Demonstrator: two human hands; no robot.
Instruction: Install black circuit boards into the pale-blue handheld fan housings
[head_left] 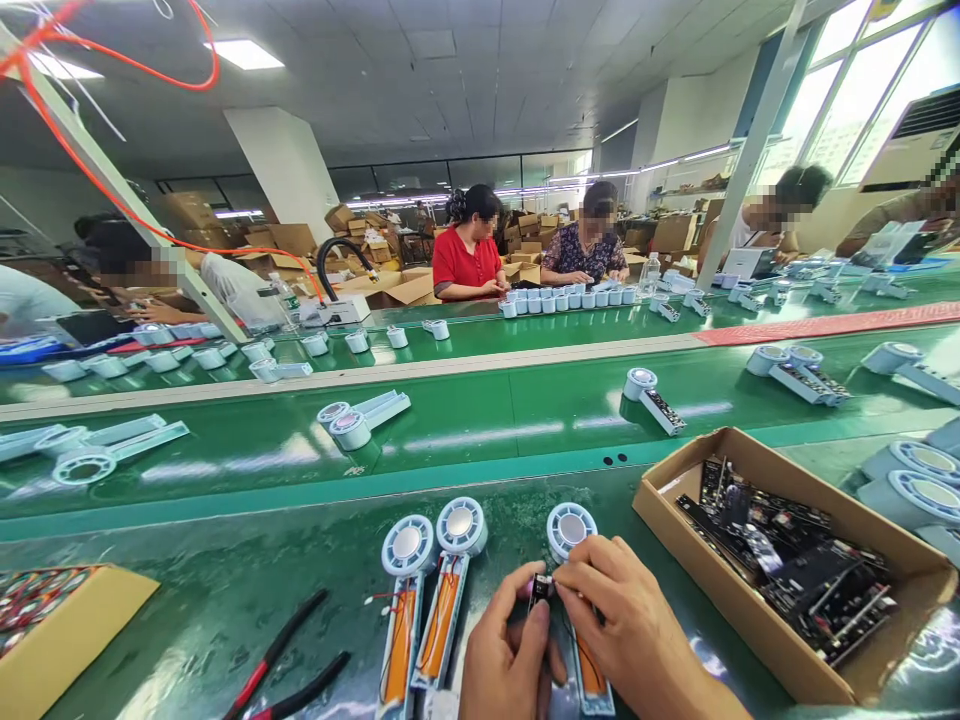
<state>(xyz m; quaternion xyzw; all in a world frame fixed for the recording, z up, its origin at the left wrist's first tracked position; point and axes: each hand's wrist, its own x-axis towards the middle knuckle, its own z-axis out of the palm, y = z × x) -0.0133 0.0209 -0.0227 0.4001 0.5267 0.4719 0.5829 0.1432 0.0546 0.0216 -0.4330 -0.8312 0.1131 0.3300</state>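
Observation:
My left hand grips a small black circuit board between thumb and fingers. The fingertips of my right hand are pinched on a small white connector at the board's upper end. Beneath my hands lies a light blue fan-like housing with a round head. Its long handle, partly hidden by my right hand, shows an orange part. To the left lie two similar housings, one beside the other. Their open handles hold orange strips and thin red and black wires.
On the right, a cardboard box holds black circuit boards. Red-and-black-handled pliers and a box of wired parts lie at left. Across the green conveyor, carrying more housings, several people sit; one wears a red shirt.

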